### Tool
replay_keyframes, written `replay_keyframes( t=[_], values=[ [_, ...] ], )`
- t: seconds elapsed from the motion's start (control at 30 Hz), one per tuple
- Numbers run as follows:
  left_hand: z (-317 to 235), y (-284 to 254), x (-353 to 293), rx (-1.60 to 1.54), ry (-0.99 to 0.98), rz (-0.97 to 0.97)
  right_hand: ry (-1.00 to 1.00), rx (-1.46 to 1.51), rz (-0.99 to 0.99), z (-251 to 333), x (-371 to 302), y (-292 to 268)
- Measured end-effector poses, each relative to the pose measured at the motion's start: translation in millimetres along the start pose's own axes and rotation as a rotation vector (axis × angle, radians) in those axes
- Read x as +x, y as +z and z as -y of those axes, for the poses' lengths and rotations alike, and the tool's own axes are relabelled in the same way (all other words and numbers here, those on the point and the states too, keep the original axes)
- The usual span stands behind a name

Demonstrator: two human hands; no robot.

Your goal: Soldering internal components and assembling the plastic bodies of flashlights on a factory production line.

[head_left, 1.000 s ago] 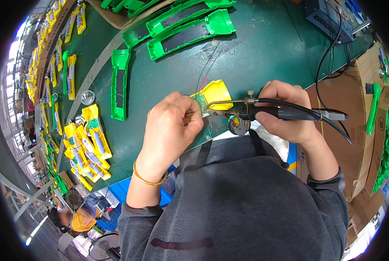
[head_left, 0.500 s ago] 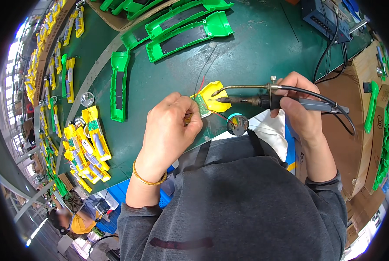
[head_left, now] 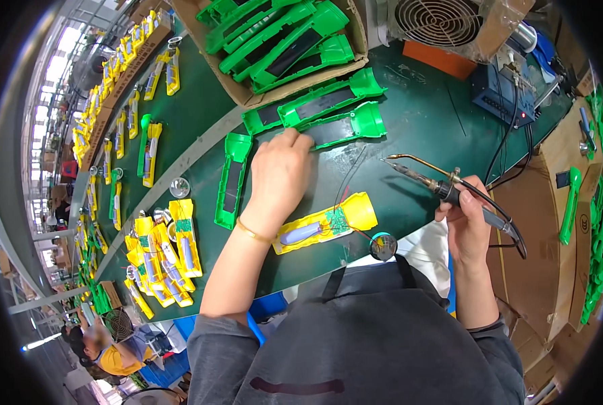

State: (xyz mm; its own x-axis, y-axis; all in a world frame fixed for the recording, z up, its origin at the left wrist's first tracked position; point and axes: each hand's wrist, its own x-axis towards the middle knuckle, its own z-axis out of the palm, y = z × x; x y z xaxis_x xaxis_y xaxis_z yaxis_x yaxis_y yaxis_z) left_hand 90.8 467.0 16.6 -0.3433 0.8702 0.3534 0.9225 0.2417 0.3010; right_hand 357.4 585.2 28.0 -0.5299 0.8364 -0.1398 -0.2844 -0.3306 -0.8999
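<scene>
Grey long sleeves pushed up on both forearms, cuffs bunched near the elbows at lower centre. Dark grey apron with black straps over the chest. Thin gold bracelet (head_left: 253,233) on the left wrist. Both hands bare, ungloved.

Factory assembly line: a long green table (head_left: 180,121) carries rows of yellow housings (head_left: 156,253) and green housings (head_left: 232,179), a cardboard box (head_left: 247,94) of parts far off, a soldering iron (head_left: 443,185) at right.

dark green bench (head_left: 200,128); bright green casing (head_left: 345,125) with a black panel at the left fingers (head_left: 300,140); yellow casing (head_left: 325,223) below them, green circuit board inside.
</scene>
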Motion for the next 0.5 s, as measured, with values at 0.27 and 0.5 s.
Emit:
replay_keyframes(
  t=[0.27, 0.5],
  values=[
    [-3, -25, -56, -0.164, -0.055, 0.249, -0.021, -0.034, -0.120, -4, 2, -18],
    [-20, -35, -48, -0.320, -0.187, 0.260, 0.015, -0.028, 0.036, -1, 11, 4]
  ],
)
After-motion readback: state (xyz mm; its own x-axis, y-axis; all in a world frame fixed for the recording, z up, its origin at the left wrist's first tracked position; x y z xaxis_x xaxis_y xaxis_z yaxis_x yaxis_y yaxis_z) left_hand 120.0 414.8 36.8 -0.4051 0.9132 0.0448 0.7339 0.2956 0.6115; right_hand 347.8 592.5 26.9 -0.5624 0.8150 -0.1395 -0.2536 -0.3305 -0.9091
